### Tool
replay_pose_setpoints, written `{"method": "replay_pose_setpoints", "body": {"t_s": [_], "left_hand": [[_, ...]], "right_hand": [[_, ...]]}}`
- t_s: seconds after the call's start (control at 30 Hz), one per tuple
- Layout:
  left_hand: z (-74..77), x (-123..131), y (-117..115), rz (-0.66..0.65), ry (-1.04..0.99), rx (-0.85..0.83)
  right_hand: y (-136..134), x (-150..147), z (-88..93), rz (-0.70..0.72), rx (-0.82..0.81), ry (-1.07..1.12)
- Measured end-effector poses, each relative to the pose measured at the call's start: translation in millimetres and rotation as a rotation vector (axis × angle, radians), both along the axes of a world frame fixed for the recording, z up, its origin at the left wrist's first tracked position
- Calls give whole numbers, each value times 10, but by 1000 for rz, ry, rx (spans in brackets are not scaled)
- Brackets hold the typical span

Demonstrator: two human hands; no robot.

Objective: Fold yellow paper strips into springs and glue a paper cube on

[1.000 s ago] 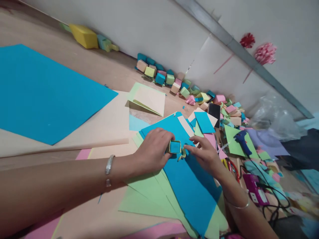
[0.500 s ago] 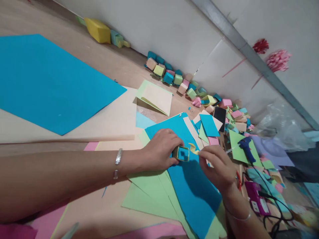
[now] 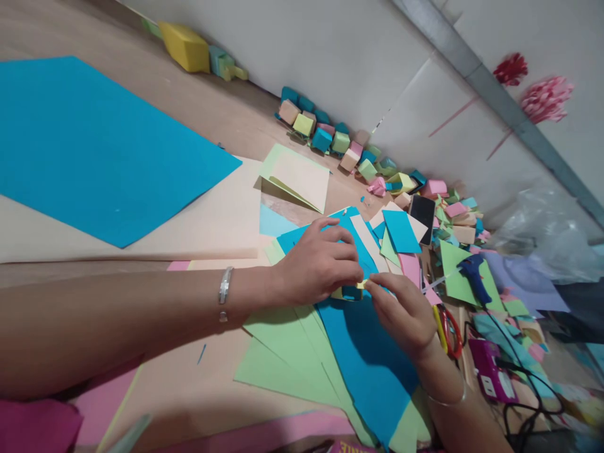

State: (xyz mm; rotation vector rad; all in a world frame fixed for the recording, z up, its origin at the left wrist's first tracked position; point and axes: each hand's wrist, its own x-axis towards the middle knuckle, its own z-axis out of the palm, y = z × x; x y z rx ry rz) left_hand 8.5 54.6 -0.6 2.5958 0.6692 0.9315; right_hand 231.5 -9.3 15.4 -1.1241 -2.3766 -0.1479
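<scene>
Over the blue paper sheet (image 3: 358,352), my left hand (image 3: 323,261) is closed about a small paper box (image 3: 352,293) with yellow edges and a blue inside. Its fingers cover most of the box, and the thumb is hidden. Just to the right, my right hand (image 3: 403,308) pinches a short yellow paper strip (image 3: 362,285) between thumb and finger. The fingertips of both hands almost meet at this strip, beside the box's upper edge. Whether the strip touches the box I cannot tell.
Small coloured paper boxes (image 3: 322,139) line the wall. To the right lie a phone (image 3: 421,218), a blue glue gun (image 3: 476,277), scissors (image 3: 450,330) and a purple power strip (image 3: 491,371) with black cables. A large blue sheet (image 3: 113,151) covers the left side.
My left hand has shifted its fingers forward over the box, to the yellow strip. My right hand has brought the strip left and down against the box's edge. The view has shifted slightly.
</scene>
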Motion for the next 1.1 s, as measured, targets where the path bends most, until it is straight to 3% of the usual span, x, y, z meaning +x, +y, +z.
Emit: {"method": "replay_pose_setpoints", "body": {"t_s": [0.33,0.63,1.1], "left_hand": [[-44,47,25,58,-35,370],[-53,62,10,65,20,403],[-35,49,-2,60,50,441]], "right_hand": [[19,24,-71,72,-32,186],[31,27,-81,189,54,87],[20,38,-170,183,62,56]]}}
